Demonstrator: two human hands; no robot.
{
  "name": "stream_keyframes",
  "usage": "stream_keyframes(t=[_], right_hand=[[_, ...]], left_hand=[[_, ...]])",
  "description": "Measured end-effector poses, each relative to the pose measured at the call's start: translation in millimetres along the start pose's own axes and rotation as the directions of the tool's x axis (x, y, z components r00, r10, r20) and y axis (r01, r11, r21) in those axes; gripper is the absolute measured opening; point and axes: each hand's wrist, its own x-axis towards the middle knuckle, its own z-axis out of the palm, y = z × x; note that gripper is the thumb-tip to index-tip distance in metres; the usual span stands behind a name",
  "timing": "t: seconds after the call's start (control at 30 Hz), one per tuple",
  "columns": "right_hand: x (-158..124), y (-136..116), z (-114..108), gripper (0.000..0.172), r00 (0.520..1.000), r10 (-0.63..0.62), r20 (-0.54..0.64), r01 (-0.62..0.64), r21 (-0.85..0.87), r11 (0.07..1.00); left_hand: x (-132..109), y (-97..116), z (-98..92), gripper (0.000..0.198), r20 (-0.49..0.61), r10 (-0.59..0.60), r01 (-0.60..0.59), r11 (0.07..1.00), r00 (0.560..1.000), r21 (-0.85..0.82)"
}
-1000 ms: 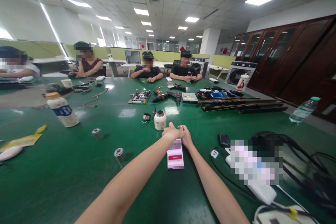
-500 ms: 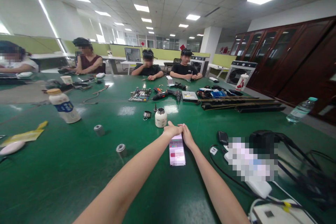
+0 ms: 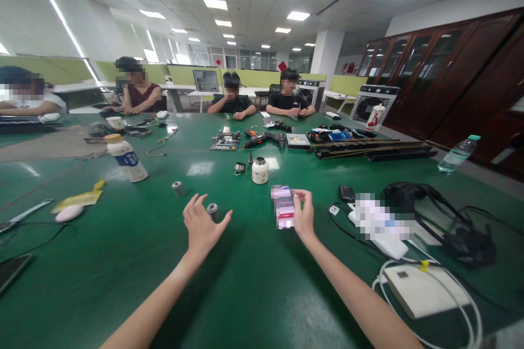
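My right hand (image 3: 303, 215) grips the right edge of a pink phone (image 3: 283, 207), lifted a little off the green table (image 3: 254, 283), its screen blurred. My left hand (image 3: 202, 224) hovers to the left of it, fingers spread, holding nothing. A small silver cylinder (image 3: 212, 209) stands just beyond its fingertips. A second silver cylinder (image 3: 178, 188) stands further left. A small white jar (image 3: 260, 170) with a metal rim sits beyond the phone.
A white bottle (image 3: 126, 158) leans at the left. A circuit board (image 3: 225, 140), a drill (image 3: 262, 140) and long dark rails (image 3: 376, 151) lie further back. Cables, a white box (image 3: 426, 290) and a black pouch (image 3: 346, 193) fill the right. Several people sit at the far side.
My hands were together over the phone lying flat. Now the left hand has drawn away to the left and spread, and the right hand holds the phone raised. The view shifted right.
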Motion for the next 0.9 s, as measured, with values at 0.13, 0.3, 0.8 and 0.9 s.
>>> stream_keyframes(t=[0.13, 0.3, 0.8, 0.9], right_hand=[[-65, -21, 51, 0.02, 0.958, -0.06, 0.279, 0.054, 0.03, 0.998], [-98, -18, 110, 0.053, 0.908, 0.104, 0.407, -0.07, -0.098, 0.993], [-134, -34, 112, 0.034, 0.74, -0.112, 0.664, 0.315, -0.194, 0.929], [-136, -34, 112, 0.032, 0.748, -0.1, 0.656, 0.309, -0.21, 0.928]], left_hand=[[-16, -46, 9.2, 0.067, 0.261, -0.07, 0.146, 0.948, 0.963, -0.283], [-13, -53, 11.1, 0.054, 0.32, -0.069, 0.157, 0.953, 0.945, -0.258], [-56, -52, -44.9, 0.036, 0.474, 0.102, 0.094, 0.923, 0.874, -0.373], [-56, -50, -43.3, 0.036, 0.456, 0.109, 0.084, 0.92, 0.883, -0.383]])
